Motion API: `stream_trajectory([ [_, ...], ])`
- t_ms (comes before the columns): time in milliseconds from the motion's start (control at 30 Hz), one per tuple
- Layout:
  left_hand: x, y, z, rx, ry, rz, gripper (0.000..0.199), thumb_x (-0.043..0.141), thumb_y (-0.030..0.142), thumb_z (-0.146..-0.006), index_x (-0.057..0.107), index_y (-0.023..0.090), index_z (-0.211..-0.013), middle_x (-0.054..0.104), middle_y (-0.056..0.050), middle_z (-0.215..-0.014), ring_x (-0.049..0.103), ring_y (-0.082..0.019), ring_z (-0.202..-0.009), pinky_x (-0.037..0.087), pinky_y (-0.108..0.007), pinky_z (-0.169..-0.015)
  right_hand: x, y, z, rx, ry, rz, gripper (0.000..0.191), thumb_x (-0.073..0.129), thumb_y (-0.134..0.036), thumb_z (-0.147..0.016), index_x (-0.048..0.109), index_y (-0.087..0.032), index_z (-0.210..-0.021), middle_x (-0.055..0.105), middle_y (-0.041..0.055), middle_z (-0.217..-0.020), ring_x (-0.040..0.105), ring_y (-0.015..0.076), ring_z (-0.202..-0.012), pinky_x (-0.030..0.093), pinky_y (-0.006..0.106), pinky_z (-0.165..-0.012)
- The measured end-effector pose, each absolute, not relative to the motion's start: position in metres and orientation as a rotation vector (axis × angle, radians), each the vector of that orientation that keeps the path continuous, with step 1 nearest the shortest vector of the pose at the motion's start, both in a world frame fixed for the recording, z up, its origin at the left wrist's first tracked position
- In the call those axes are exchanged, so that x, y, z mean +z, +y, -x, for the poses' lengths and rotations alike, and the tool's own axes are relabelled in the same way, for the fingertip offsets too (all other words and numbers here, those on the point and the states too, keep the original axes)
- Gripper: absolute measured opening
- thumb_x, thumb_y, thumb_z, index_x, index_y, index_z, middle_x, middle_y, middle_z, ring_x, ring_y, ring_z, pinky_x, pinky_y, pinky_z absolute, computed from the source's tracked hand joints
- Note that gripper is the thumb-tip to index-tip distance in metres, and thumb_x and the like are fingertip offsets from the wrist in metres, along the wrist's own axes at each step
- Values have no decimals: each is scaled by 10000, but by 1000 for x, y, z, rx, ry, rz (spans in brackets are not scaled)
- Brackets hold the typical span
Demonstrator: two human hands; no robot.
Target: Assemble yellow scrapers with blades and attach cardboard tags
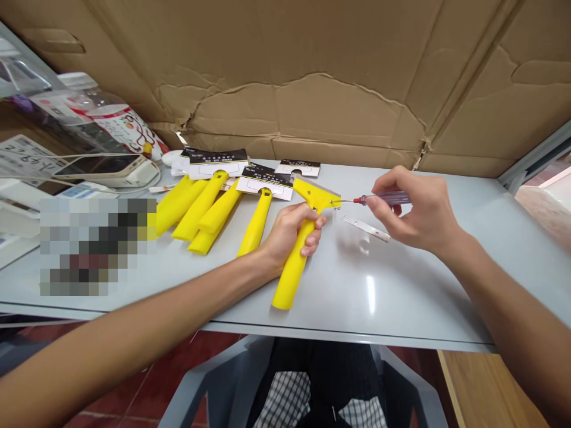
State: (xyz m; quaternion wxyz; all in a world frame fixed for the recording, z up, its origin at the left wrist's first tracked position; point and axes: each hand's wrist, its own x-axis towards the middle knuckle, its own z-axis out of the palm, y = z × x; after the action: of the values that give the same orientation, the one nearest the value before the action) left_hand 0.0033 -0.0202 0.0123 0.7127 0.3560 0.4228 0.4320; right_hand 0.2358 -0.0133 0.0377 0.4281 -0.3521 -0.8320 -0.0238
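Note:
My left hand (292,233) is wrapped round the yellow handle of a scraper (291,267), just below its wide head. In my right hand (417,208) is a screwdriver (388,198) with a clear purplish handle. Its thin shaft points left, and the tip meets the scraper head near a screw at the right side. Below the shaft a narrow metal strip (366,228) with holes lies on the table. Small dark bits, perhaps screws, lie beside the scraper head. Left of my left hand rests another yellow scraper handle (256,223) with a black and white card.
Several more yellow handles (200,208) with cards lie further left on the white table (401,297). A phone (102,166), a cable and a bottle (120,122) crowd the left back. Cardboard (285,71) stands along the back edge. One patch at left is pixelated.

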Motion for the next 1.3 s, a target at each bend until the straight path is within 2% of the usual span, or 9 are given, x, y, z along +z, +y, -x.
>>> stream_trajectory([
  [133, 12, -19, -3, 959, 928, -786, 129, 632, 243, -703, 525, 179, -671, 491, 32, -537, 361, -50, -344, 269, -173, -307, 37, -15, -235, 11, -2082, 852, 142, 709, -254, -930, 571, -259, -962, 708, 33, -909, 630, 154, -588, 518, 323, -504],
  [367, 11, -19, -2, 943, 928, -819, 148, 632, 250, -697, 519, 177, -634, 496, 23, -519, 356, -47, -331, 270, -176, -311, 32, -11, -235, -53, -2066, 878, 218, 682, -304, -1022, 543, -265, -859, 658, -27, -672, 605, 148, -525, 486, 316, -511],
  [433, 10, -18, -2, 936, 928, -823, 158, 632, 260, -698, 520, 175, -625, 493, 22, -512, 354, -46, -327, 265, -176, -312, 34, -12, -236, -51, -2092, 864, 193, 706, -257, -981, 541, -262, -881, 651, -31, -696, 578, 138, -511, 475, 313, -506],
  [533, 9, -16, -1, 935, 930, -825, 173, 639, 273, -694, 522, 173, -614, 488, 22, -510, 357, -45, -325, 258, -176, -311, 36, -14, -236, -29, -2115, 853, 187, 717, -172, -895, 558, -251, -956, 684, 6, -862, 611, 141, -576, 489, 309, -507],
  [600, 10, -16, -1, 941, 930, -825, 180, 646, 273, -686, 516, 174, -611, 492, 22, -517, 358, -44, -325, 259, -176, -311, 36, -15, -235, -26, -2100, 843, 164, 694, -163, -905, 565, -249, -961, 692, 24, -907, 635, 151, -616, 490, 306, -499],
  [767, 11, -19, -2, 945, 922, -809, 170, 650, 264, -676, 504, 185, -641, 479, 38, -519, 355, -47, -328, 271, -176, -310, 33, -12, -234, -70, -2059, 849, 210, 700, -282, -1006, 555, -261, -855, 683, -20, -709, 620, 154, -555, 505, 319, -536],
  [867, 11, -20, -2, 945, 925, -790, 144, 649, 247, -680, 518, 187, -679, 470, 47, -517, 356, -52, -330, 269, -172, -308, 34, -12, -236, -44, -2083, 877, 198, 680, -283, -1003, 554, -263, -852, 677, -25, -689, 601, 152, -530, 493, 322, -530],
  [1033, 11, -18, -2, 934, 928, -783, 144, 630, 248, -706, 508, 185, -663, 473, 35, -509, 351, -50, -324, 269, -173, -309, 36, -15, -236, -12, -2110, 888, 118, 693, -247, -906, 593, -258, -968, 706, 42, -940, 634, 177, -645, 514, 333, -522],
  [1300, 13, -20, -3, 944, 932, -770, 122, 626, 223, -693, 513, 184, -672, 481, 35, -522, 353, -49, -331, 264, -173, -311, 35, -12, -235, -58, -2069, 868, 201, 685, -287, -1010, 561, -261, -854, 688, -17, -716, 612, 153, -555, 514, 319, -551],
])
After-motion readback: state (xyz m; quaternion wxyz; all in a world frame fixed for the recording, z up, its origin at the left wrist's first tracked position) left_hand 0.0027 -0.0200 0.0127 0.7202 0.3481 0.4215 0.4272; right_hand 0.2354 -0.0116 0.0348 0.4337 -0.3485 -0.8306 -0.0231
